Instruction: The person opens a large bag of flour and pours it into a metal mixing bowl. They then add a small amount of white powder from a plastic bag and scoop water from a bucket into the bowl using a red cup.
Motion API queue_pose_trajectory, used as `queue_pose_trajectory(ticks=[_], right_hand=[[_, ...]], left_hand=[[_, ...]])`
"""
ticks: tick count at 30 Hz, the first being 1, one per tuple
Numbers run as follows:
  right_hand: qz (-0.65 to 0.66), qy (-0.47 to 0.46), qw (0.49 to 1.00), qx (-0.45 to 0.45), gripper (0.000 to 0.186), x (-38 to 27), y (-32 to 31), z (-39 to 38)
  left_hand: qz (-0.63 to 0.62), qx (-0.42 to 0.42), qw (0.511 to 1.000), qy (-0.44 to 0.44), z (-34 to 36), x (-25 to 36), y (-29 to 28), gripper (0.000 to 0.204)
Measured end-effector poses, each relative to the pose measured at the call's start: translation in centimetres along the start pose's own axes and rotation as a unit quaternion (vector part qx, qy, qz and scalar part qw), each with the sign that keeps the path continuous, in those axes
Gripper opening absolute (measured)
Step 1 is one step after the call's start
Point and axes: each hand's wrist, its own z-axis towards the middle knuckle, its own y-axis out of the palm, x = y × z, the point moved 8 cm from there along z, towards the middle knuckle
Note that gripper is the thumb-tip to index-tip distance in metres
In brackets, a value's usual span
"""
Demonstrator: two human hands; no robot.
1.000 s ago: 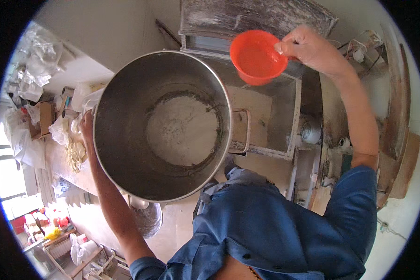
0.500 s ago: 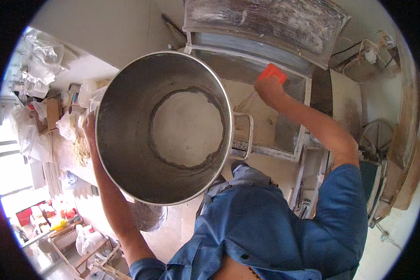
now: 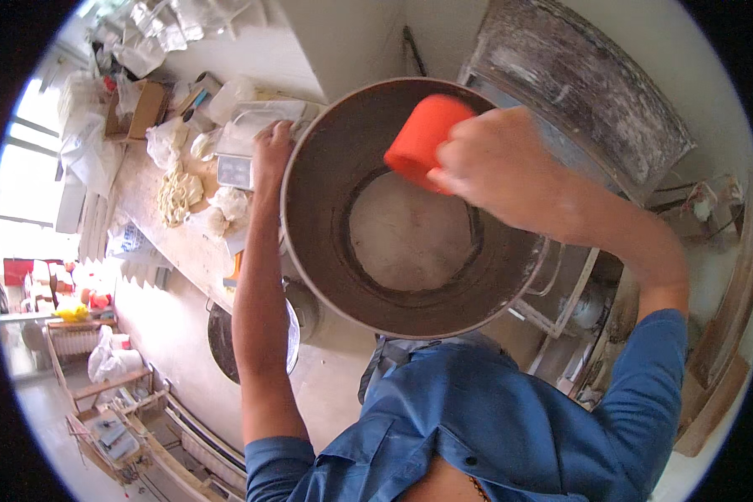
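Observation:
A large deep metal pot (image 3: 326, 251) with looped side handles is in front of me. At its bottom lies pale white material (image 3: 410, 238), perhaps powder or liquid; I cannot tell. My left hand (image 3: 274, 144) is closed at the pot's far left side, opposite the visible right handle (image 3: 546, 276); the grip itself is partly hidden. Over the pot's opening, my right hand (image 3: 502, 163) grips a red-orange plastic mug (image 3: 422, 138), tilted on its side. The mug's inside is hidden from view.
Left is a worktable (image 3: 146, 184) with noodle-like strands (image 3: 178, 197), plastic bags and a cardboard box (image 3: 134, 109). A dark-rimmed bucket (image 3: 226, 343) stands on the floor below. Behind the pot, a worn board (image 3: 577, 92) leans raised over a bin. A wooden rack (image 3: 142, 393) is lower left.
My right hand has brought the red mug from the bin at the back to over the pot. The view has turned, and the pot now sits further right in it.

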Motion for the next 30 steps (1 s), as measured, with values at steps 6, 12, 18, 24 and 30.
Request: queue_pose_trajectory(ticks=[6, 12, 18, 24, 30], right_hand=[[-0.077, -0.152, 0.970, -0.173, 0.011, -9.1, 17.9, 7.1], [-0.003, -0.152, 0.969, -0.194, 0.016, -11.4, 27.9, 6.6], [0.174, -0.045, 0.890, -0.418, 0.028, -6.4, 32.3, 5.5], [0.458, 0.132, 0.769, -0.425, 0.030, -3.7, 25.7, 3.5], [0.550, 0.173, 0.758, -0.306, 0.032, 0.6, 15.0, 0.4]], left_hand=[[0.041, 0.034, 0.999, -0.004, -0.9, 1.9, -0.2, 0.040], [0.048, 0.046, 0.997, -0.049, -1.5, 1.6, -0.4, 0.040], [0.040, 0.049, 0.995, -0.076, -1.6, 1.3, -0.5, 0.042], [0.049, 0.054, 0.997, -0.016, -0.9, 1.1, -0.3, 0.041], [0.072, 0.015, 0.997, -0.008, 1.1, -2.6, 0.0, 0.041]])
